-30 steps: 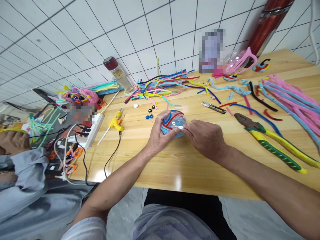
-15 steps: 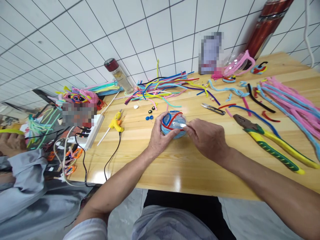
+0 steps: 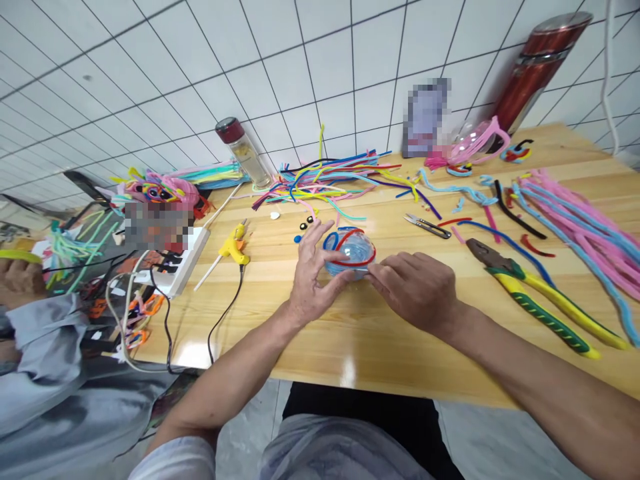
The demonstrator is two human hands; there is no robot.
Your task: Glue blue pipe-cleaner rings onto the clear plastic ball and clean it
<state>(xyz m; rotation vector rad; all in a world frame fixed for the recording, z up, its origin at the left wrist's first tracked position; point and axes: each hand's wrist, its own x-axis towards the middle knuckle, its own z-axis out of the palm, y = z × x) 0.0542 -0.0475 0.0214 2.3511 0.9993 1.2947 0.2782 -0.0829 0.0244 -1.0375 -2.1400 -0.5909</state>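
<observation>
A clear plastic ball (image 3: pixel 358 249) sits low over the table, with light blue fuzzy pipe cleaner around its lower part, a red pipe cleaner band across it and dark blue loops at its upper left. My left hand (image 3: pixel 314 280) holds it from the left, thumb along the near side and some fingers raised. At the ball's right edge, my right hand (image 3: pixel 417 288) is closed in a pinch; what lies between its fingertips is mostly hidden. Beyond the left fingers are a small blue bead-like piece (image 3: pixel 298 239) and black ring-like pieces (image 3: pixel 303 227).
Right of my hands lie small snips (image 3: pixel 428 226) and green-yellow pliers (image 3: pixel 537 293). A yellow glue gun (image 3: pixel 235 245) and white power strip (image 3: pixel 189 261) are at left. Pipe cleaners (image 3: pixel 330 177), a glass bottle (image 3: pixel 247 153) and a red flask (image 3: pixel 540 70) stand behind. Another person's sleeve (image 3: pixel 47 340) is at far left.
My left fingers have lifted and spread on the ball, which has turned so the red band shows as a loop. My right hand moved slightly down; the whitish piece at its fingertips is now mostly hidden.
</observation>
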